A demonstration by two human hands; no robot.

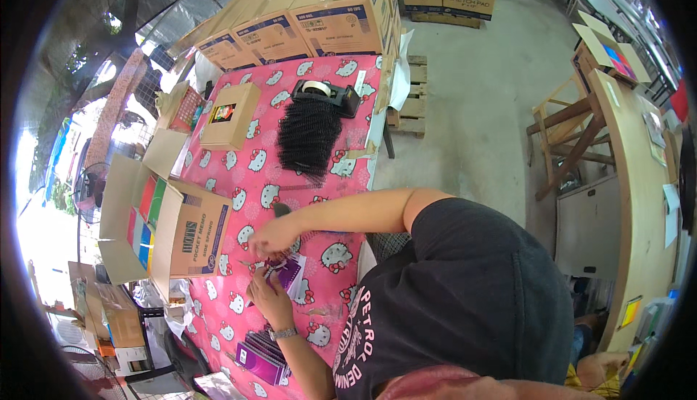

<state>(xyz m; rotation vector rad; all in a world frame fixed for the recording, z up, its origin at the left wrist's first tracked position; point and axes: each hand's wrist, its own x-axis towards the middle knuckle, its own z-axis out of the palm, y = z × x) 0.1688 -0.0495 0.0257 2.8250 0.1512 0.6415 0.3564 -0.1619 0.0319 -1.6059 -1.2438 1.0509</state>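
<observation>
A purple-covered memo pad [292,272] lies low over the pink patterned table cover, at the fingers of my left hand [268,300], which wears a wristwatch and is closed on the pad's edge. Just beyond it, my right hand [273,239] is curled with fingers together at the pad's far end; what it grips is too small and blurred to name. A dark grey rounded object [282,210] shows beside the right hand. Nearer my left forearm lies a stack of purple memo pads [261,358]. Farther off is a heap of black spiral binding coils [308,136].
A black tape dispenser [327,96] stands behind the coils, and a small closed carton [230,118] to their left. An open carton [196,234] with colourful pads stands at the table's left edge. Big cartons [337,19] line the far end. A wooden bench [639,204] is at right.
</observation>
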